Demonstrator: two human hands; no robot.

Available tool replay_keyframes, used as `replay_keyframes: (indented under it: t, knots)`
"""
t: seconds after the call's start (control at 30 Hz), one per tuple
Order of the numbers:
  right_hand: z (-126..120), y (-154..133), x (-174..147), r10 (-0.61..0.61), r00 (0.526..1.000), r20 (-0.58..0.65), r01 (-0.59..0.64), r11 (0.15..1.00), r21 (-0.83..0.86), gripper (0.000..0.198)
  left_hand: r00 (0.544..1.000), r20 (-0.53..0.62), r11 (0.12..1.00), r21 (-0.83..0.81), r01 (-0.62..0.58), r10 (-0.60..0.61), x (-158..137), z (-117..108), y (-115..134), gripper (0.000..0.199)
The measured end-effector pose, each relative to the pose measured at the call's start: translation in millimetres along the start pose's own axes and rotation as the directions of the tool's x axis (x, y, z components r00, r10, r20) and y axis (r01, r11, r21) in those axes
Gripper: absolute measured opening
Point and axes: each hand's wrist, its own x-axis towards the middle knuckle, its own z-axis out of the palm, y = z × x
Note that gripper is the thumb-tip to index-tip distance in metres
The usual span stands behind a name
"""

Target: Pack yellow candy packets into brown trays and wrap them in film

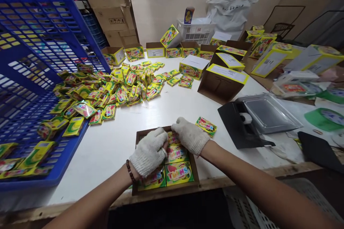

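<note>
An open brown cardboard box [197, 171] sits at the table's front edge, holding flat TWINS packets [179, 173] in yellow and green wrappers. Over its left side is my left hand [150, 150], in a white knit glove, with fingers curled inward; whatever they grip is hidden. My right hand [189, 136], gloved the same way, bends its fingers down at the far right corner of the box, and its fingertips are hidden. Between the two hands a small packet [173, 138] shows in part. Just right of my right hand, a loose packet [206, 126] lies on the table.
A blue crate [67, 150] lies tipped at left, with a heap of packets [120, 93] spilling from it. Yellow-edged boxes [225, 82] line the back and right of the white table [120, 143]. A black tray with a clear lid [268, 112] is at right.
</note>
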Motion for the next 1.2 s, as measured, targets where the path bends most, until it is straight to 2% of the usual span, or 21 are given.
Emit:
replay_keyframes:
  t: [0.07,0.1,0.17,0.23,0.33,0.57,0.73,0.8,0.87,0.93,1.0,1.1,1.17,1.2]
  knots:
    - [1.2,13.3,-3.9,0.057,0.993,-0.103,-0.051,0.997,0.060,0.028,0.985,0.072,0.987,0.013,-0.159,0.157,8.2,11.1,0.2,0.022]
    - [1.7,19.3,-5.3,0.076,0.992,-0.100,-0.067,0.994,0.090,0.029,0.967,0.100,0.971,0.023,-0.239,0.236,12.2,17.0,0.0,0.028]
    - [2.7,27.4,-6.8,0.077,0.997,-0.012,-0.074,0.987,0.140,0.025,0.927,0.157,0.932,0.073,-0.354,0.340,18.3,27.7,0.2,0.041]
    - [3.9,30.5,-7.1,0.061,0.996,0.065,-0.071,0.983,0.168,0.023,0.912,0.207,0.907,0.159,-0.389,0.354,20.7,34.3,2.1,0.046]
    - [4.8,30.1,-7.1,0.077,0.995,0.060,-0.087,0.979,0.183,0.023,0.910,0.234,0.888,0.236,-0.394,0.342,19.7,35.6,7.0,0.042]
    - [3.1,27.4,-8.9,0.079,0.996,0.044,-0.087,0.973,0.212,0.026,0.894,0.337,0.912,0.177,-0.369,0.297,19.6,43.6,3.3,0.031]
    - [14.5,39.0,-14.7,0.070,0.997,-0.011,-0.060,0.916,0.396,0.034,0.939,0.288,0.936,0.240,-0.259,0.186,12.2,46.6,7.9,0.033]
    - [17.6,57.3,-18.3,0.145,0.988,-0.057,-0.106,0.894,0.435,0.039,0.932,0.341,0.954,0.216,-0.206,0.124,13.7,41.2,11.2,0.026]
    - [19.9,81.6,-21.3,0.277,0.959,-0.067,-0.234,0.900,0.369,0.038,0.913,0.401,0.966,0.194,-0.170,0.080,18.5,34.0,12.8,0.025]
    - [24.4,105.3,-23.2,0.390,0.920,-0.021,-0.375,0.897,0.236,0.041,0.901,0.431,0.975,0.170,-0.143,0.057,22.8,26.8,12.8,0.025]
    - [32.9,121.8,-24.6,0.439,0.898,0.037,-0.440,0.888,0.137,0.048,0.894,0.445,0.989,0.100,-0.110,0.054,23.0,20.7,12.0,0.023]
    - [49.0,127.9,-29.9,0.449,0.894,-0.008,-0.439,0.877,0.193,0.042,0.934,0.357,0.996,-0.088,0.033,0.001,15.5,14.6,12.9,0.025]
    - [55.4,120.9,-37.3,0.442,0.885,-0.147,-0.380,0.867,0.323,0.038,0.970,0.219,0.952,-0.261,0.158,-0.101,10.0,11.0,17.0,0.028]
    - [55.9,114.9,-42.0,0.402,0.881,-0.249,-0.293,0.877,0.382,0.039,0.973,0.163,0.902,-0.376,0.213,-0.162,8.5,8.7,20.2,0.030]
